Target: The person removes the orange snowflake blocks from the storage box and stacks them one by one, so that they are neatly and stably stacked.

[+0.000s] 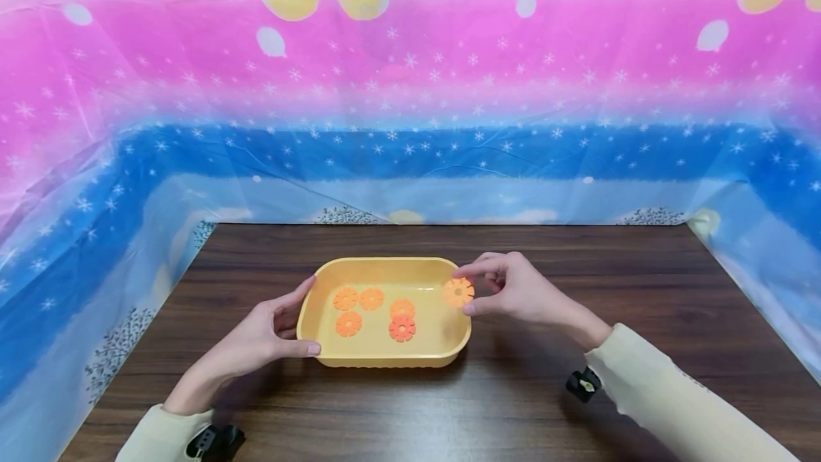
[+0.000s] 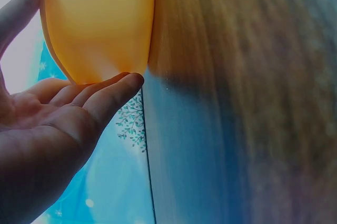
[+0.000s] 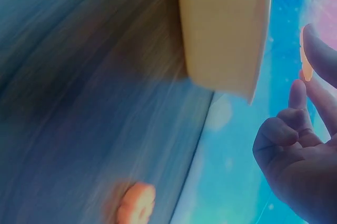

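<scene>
A yellow rectangular plastic tray (image 1: 385, 361) with rounded corners is at the middle of the table. My left hand (image 1: 266, 334) grips its left end, thumb at the front corner and fingers along the far side. Inside lie several orange flower-shaped plastic discs (image 1: 349, 324); a redder disc (image 1: 402, 329) overlaps one of them. Between thumb and index finger my right hand (image 1: 513, 291) pinches another orange flower-shaped disc (image 1: 459, 292), held over the tray's right end. In the right wrist view that pinched disc (image 3: 305, 56) appears edge-on, above the tray's rim.
The tray stands on a dark wood-grain table (image 1: 398, 419). An orange piece (image 3: 138, 203) lies on the table outside the tray in the right wrist view. Behind the table hangs a pink and blue patterned cloth (image 1: 410, 91). Black wrist cameras (image 1: 214, 442) sit at both cuffs.
</scene>
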Demonstrator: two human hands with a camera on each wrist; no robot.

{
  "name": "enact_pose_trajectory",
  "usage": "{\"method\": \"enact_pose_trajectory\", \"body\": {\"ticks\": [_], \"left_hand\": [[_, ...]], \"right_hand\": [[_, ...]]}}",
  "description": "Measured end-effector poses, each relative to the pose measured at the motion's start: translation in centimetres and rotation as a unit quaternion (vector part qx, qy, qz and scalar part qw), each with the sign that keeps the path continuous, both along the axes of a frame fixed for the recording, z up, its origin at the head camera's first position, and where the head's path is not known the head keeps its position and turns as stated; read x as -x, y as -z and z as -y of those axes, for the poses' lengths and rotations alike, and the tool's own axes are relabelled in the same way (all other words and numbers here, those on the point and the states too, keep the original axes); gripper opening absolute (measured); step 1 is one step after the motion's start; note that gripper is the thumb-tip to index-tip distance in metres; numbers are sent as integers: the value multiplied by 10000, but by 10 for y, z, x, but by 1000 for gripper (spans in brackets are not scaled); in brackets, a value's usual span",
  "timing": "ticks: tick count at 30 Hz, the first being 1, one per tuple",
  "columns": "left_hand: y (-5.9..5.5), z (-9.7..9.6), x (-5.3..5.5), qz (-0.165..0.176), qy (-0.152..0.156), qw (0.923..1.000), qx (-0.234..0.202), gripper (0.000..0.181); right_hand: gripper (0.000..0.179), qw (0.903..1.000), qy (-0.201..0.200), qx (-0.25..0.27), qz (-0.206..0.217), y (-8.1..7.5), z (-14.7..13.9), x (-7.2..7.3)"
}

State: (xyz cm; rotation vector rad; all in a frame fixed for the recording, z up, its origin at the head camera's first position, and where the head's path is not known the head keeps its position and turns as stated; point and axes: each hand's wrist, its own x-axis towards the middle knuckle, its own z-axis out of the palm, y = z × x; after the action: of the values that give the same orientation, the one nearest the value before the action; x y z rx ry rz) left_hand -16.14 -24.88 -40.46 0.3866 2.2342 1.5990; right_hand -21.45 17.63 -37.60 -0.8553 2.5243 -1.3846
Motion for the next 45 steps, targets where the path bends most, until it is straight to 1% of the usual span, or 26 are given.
{"method": "enact_pose_trajectory", "body": {"ticks": [3,8,11,15,20,24,29,35,41,45], "left_hand": [[0,0,0,20,10,10000,2,108],[0,0,0,18,19,10000,-35,108],[0,-1,0,-3,15,10000,-35,108],[0,0,1,-33,17,10000,-3,108],[0,0,1,-18,35,10000,-40,108],[-1,-1,0,-41,36,10000,-30,108],[-1,0,0,-92,53,9999,-5,107],[0,0,0,-84,65,9999,-1,107],[0,0,1,-143,79,9999,-16,106],[0,0,0,-112,79,9999,-52,107]], "right_hand": [[46,9998,185,-70,1,5,-15,1],[46,9986,479,-220,35,16,-39,3],[46,9973,647,-292,164,22,-52,3],[47,9957,822,-268,347,30,-71,5],[48,9941,987,-345,294,41,-95,10],[50,9922,1138,-404,320,48,-108,15],[50,9915,1157,-471,351,51,-117,17],[52,9919,1099,-509,381,55,-119,20],[51,9913,1067,-709,318,59,-118,23],[49,9894,1099,-937,177,59,-116,24]]}}
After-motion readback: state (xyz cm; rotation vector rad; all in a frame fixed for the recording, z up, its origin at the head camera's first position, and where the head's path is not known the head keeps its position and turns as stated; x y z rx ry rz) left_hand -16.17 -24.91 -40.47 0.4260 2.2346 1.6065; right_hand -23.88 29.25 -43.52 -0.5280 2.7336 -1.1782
